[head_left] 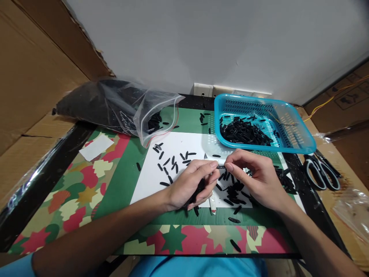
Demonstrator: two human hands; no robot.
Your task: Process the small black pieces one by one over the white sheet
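Note:
My left hand (192, 184) grips a bunch of small black oblong pieces (196, 193) in its palm, together with a white pen-like tool (212, 200) that sticks out below. My right hand (256, 177) meets it at the fingertips, and both pinch one small black piece (221, 167) between them. Under the hands lies a white sheet (150, 177) strewn with several loose black pieces (173, 161). More of them are piled beneath my right hand (233, 190).
A blue plastic basket (291, 142) with a heap of black pieces stands at the back right. A clear zip bag (121, 105) of black pieces lies at the back left. Scissors (321, 173) rest at the right edge. Cardboard walls flank the patterned mat (72, 200).

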